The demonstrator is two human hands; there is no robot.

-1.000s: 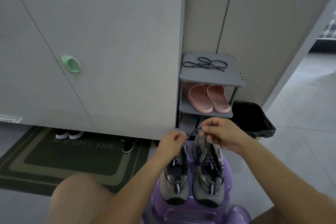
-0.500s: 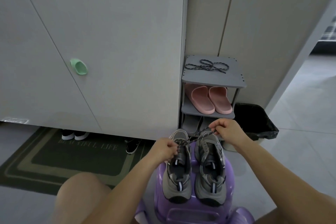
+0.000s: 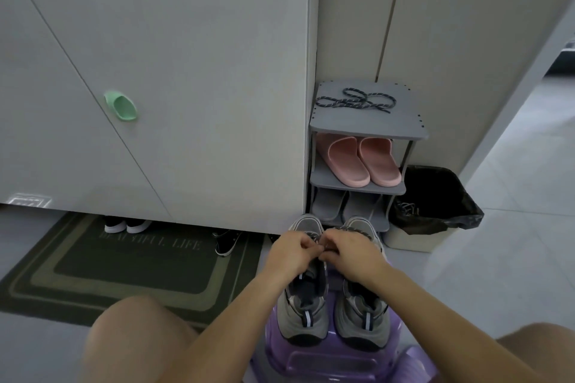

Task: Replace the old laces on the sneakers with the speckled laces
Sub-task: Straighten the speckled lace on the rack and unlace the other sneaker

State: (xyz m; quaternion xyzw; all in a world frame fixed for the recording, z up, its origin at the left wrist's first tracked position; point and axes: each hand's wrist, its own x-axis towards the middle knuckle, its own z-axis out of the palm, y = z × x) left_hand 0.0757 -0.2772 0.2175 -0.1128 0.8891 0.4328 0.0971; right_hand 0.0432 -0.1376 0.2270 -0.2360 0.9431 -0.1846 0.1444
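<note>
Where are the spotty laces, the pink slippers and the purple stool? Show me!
speckled laces (image 3: 357, 102): head view, on the crossing in the middle of the bundle.
pink slippers (image 3: 345, 154): head view, on the left slipper's strap.
purple stool (image 3: 328, 363): head view, on its near front edge.

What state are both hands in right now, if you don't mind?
Left hand: pinches the lace over the left sneaker.
Right hand: pinches the same lace.
</note>
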